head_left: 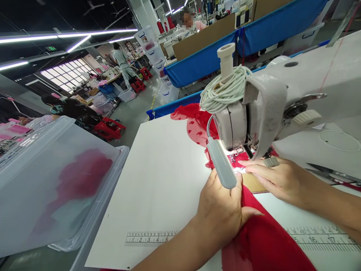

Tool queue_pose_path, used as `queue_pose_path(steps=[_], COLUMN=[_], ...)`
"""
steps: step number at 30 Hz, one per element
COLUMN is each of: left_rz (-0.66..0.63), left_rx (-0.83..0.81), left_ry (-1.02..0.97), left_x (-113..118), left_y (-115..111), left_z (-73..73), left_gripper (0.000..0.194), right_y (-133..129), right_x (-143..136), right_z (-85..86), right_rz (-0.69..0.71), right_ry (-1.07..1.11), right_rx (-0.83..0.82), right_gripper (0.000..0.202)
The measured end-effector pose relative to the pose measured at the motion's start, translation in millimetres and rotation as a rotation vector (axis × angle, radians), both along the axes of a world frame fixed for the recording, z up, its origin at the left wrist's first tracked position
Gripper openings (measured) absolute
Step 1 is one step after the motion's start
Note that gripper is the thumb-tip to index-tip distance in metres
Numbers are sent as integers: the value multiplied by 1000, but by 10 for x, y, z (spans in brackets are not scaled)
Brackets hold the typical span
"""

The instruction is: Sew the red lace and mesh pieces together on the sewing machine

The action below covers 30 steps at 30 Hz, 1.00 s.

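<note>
My left hand (221,205) is closed on a length of red fabric (267,233), its thumb lying over the cloth. The red cloth runs from the table's front edge up toward the sewing machine (234,128). My right hand (275,175) rests by the needle area, fingers stretched out and touching the red fabric near the presser foot. A grey gooseneck lamp (222,163) lights this spot and hides some of my left fingers. Beyond the machine head lies sheer red fabric with dark red motifs (197,130). The needle itself is hard to make out.
Black scissors (332,173) lie right of my right hand. Printed rulers (152,238) mark the white table (158,169). A translucent plastic bin (56,180) with red contents stands at left. Blue cloth troughs (203,56) stretch behind the machine. Other people sit and stand farther off.
</note>
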<state>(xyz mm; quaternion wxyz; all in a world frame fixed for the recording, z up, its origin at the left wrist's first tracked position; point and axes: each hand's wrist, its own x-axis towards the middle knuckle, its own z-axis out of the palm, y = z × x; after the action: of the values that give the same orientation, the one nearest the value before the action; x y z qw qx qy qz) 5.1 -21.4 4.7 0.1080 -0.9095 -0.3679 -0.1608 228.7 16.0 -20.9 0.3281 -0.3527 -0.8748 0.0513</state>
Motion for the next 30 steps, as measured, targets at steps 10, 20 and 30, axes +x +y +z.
queue_pose_path(steps=[10, 20, 30], left_rz=[15, 47, 48], left_rx=[39, 56, 61], left_ry=[12, 38, 79], left_x=[9, 9, -15], left_y=[-13, -16, -10], left_z=[-54, -44, -45], left_gripper=[82, 75, 71], right_y=[65, 72, 77], right_x=[-19, -29, -63], right_z=[40, 56, 95], right_rz=[-4, -8, -29], right_ry=[-59, -49, -33], right_rx=[149, 173, 203], right_gripper=[36, 36, 36])
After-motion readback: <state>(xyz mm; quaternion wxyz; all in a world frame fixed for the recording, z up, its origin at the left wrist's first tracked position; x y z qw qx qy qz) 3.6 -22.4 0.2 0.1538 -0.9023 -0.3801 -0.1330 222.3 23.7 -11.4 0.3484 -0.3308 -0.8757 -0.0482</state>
